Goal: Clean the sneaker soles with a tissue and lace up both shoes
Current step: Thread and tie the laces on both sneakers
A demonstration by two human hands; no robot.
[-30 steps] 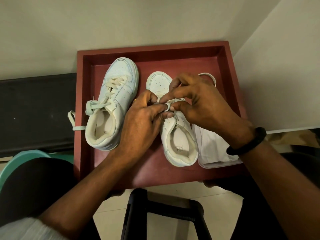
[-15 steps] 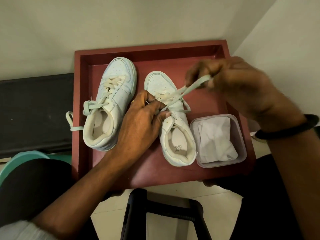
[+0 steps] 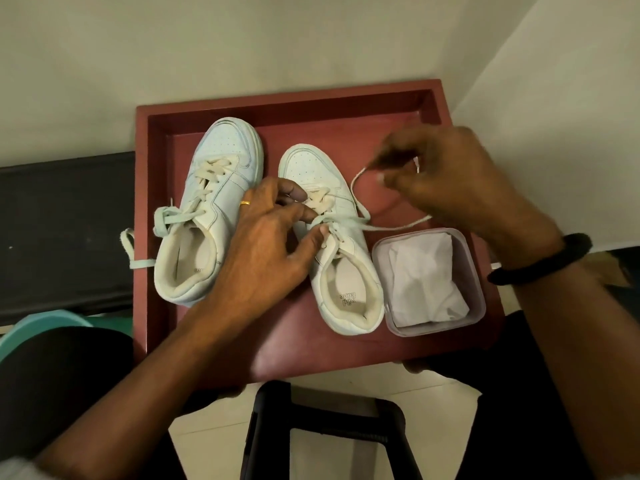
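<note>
Gold ring (image 3: 245, 203) on L hand (image 3: 263, 251), blk wristband (image 3: 540, 268) on R.

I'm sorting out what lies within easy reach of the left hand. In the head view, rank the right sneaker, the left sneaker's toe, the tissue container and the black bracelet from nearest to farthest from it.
1. Right sneaker: the left hand rests on its laces.
2. Left sneaker's toe: up and left.
3. Tissue container: right, beyond that sneaker.
4. Black bracelet: far right, on the other wrist.
</note>
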